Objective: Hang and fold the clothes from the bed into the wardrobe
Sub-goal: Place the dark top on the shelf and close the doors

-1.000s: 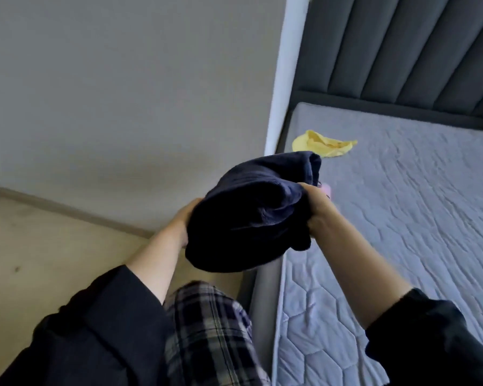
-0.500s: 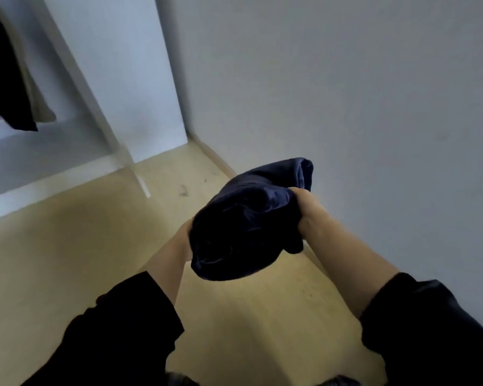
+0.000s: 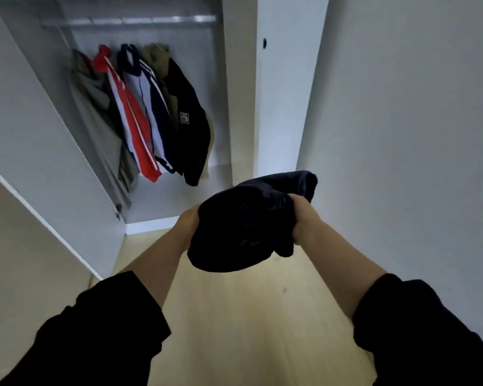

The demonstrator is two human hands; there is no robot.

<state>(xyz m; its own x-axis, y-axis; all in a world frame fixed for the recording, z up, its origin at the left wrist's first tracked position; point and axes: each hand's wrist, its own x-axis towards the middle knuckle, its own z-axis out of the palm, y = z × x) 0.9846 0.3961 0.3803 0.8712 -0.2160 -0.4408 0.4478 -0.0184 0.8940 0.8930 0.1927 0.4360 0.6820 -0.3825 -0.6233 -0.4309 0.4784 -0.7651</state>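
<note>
A folded dark navy garment [image 3: 246, 227] hangs in the air in front of me, above the floor. My left hand [image 3: 188, 225] grips its left side and my right hand [image 3: 301, 218] grips its right side, fingers mostly hidden in the cloth. Ahead stands the open white wardrobe [image 3: 240, 107]. Several garments [image 3: 151, 118] hang from its rail [image 3: 129, 20]: olive, red and white, navy and white, and black ones.
The wardrobe's open door [image 3: 39, 162] stands at the left, its edge reaching toward me. A white wall [image 3: 402, 135] runs along the right. Light wooden floor [image 3: 248, 316] lies between them. The wardrobe's white bottom shelf [image 3: 162, 199] shows below the hanging clothes.
The view has swung left from the bed, past the wall and floor, to face the open wardrobe. Both hands keep the same grip on the folded garment.
</note>
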